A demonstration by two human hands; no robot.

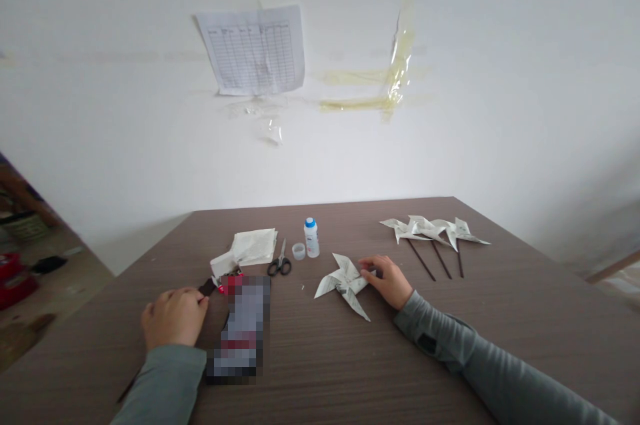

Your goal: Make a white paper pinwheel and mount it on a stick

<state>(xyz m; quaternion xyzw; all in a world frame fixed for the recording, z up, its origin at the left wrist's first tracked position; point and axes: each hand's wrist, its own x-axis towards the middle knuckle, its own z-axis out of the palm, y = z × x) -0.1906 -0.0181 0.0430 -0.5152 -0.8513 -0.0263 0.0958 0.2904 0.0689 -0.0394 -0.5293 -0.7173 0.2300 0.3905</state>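
Note:
My right hand (pixel 389 279) has its thumb and fingers closed on the right blade of a paper pinwheel (pixel 346 283), folded from printed paper and lying flat on the table without a visible stick. On the left, my left hand (pixel 175 315) is curled with its fingers closed. Dark brown material (pixel 207 287) shows past its fingertips, and a thin brown stick end (pixel 128 386) juts out behind the sleeve; they seem to be stick ends, though the palm hides the middle. A blurred-out phone-like object (pixel 245 328) lies just right of that hand.
Black-handled scissors (pixel 280 267), a small translucent cup (pixel 299 251) and a white bottle with blue cap (pixel 311 238) stand mid-table. Paper squares (pixel 254 246) and a red-and-white packet (pixel 231 280) lie left. Several pinwheels on brown sticks (pixel 434 258) rest at the right rear, near the wall.

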